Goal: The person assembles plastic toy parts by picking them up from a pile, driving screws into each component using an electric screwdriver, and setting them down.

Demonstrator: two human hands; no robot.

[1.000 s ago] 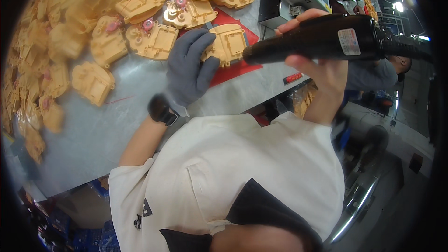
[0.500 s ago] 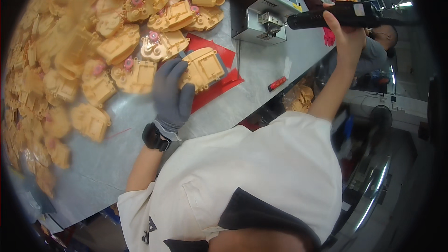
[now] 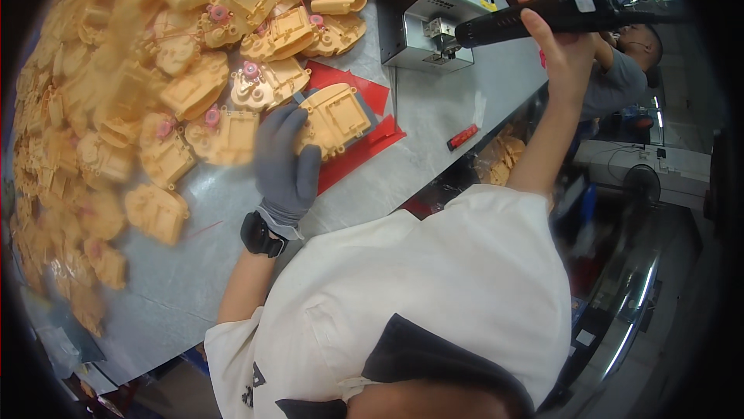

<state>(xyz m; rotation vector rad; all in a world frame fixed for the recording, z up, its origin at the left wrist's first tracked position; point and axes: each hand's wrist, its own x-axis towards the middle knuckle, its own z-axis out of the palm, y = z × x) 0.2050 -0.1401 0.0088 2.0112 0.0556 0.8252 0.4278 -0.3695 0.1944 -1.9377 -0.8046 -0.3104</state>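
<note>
My left hand (image 3: 283, 163), in a grey glove, closes its fingers and thumb on the left edge of a yellow plastic housing (image 3: 335, 117). The housing lies with its recessed side up on a dark grey holder (image 3: 361, 137), mostly hidden beneath it, over a red sheet (image 3: 364, 87). Raised at the right, my bare right hand (image 3: 570, 51) is wrapped round a black electric screwdriver (image 3: 535, 17) with a cable at its back end. Its front end points left, at the metal outlet of a box-shaped screw feeder (image 3: 422, 39). Whether the bit touches it, I cannot tell.
A large heap of similar yellow housings (image 3: 194, 86), several with pink wheels, covers the left of the grey table (image 3: 186, 287). A small red object (image 3: 463, 137) lies near the table's edge. Another person (image 3: 632, 70) sits beyond my right arm.
My right hand has brought the screwdriver a little left, closer to the screw feeder's outlet. My left hand keeps its hold on the housing, which stays in place.
</note>
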